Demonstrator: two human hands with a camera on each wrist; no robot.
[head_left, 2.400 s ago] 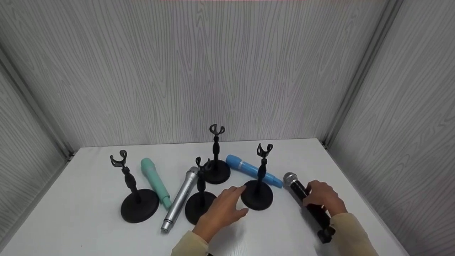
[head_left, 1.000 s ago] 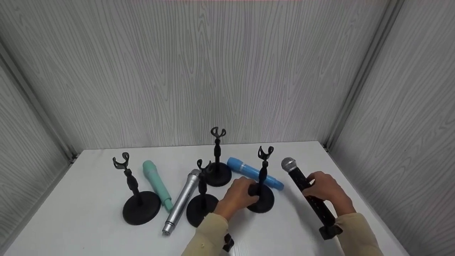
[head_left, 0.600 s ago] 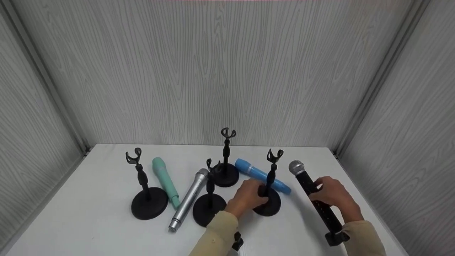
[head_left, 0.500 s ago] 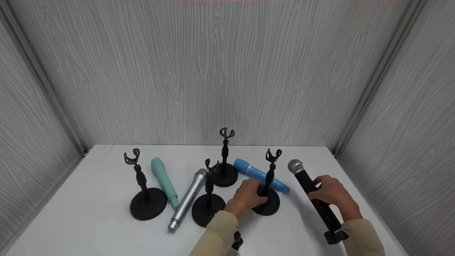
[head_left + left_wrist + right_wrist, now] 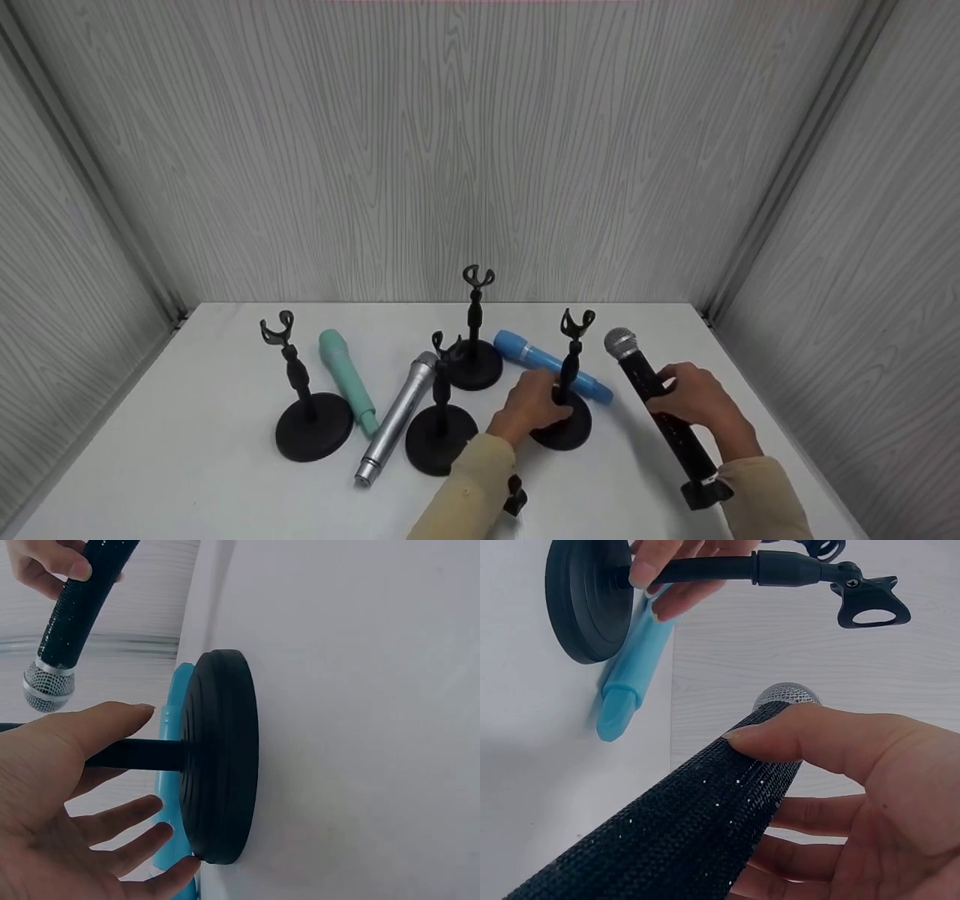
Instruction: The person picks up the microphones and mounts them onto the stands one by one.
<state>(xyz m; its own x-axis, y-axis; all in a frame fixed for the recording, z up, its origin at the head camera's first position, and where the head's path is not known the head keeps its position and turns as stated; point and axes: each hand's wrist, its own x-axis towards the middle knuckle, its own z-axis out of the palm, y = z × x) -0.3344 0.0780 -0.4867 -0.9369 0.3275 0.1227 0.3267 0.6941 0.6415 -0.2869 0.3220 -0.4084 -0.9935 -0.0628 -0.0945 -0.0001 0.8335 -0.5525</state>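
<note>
My left hand (image 5: 534, 401) grips the lower pole of the right-hand microphone stand (image 5: 570, 364), just over its round base (image 5: 221, 757). Thumb and fingers pass on either side of the pole in the left wrist view. This stand's forked clip (image 5: 870, 607) holds nothing. To the right, my right hand (image 5: 697, 401) holds a black microphone (image 5: 660, 409) by its sparkly body, tilted and raised off the table, its silver mesh head (image 5: 621, 343) pointing up and left. Behind the gripped stand lies a blue microphone (image 5: 529, 354), partly hidden by the pole and my left hand.
Three more black stands stand upright: one at left (image 5: 313, 427), one in the middle (image 5: 441, 439), one at the back (image 5: 476, 365). A green microphone (image 5: 346, 379) and a silver microphone (image 5: 397, 420) lie between them. Grey wood-grain panels (image 5: 450, 150) enclose the white table (image 5: 187, 465).
My left hand has moved right from beside the middle stand and taken hold of the right-hand stand. The right hand has lifted the black microphone off the table. The head view has shifted slightly.
</note>
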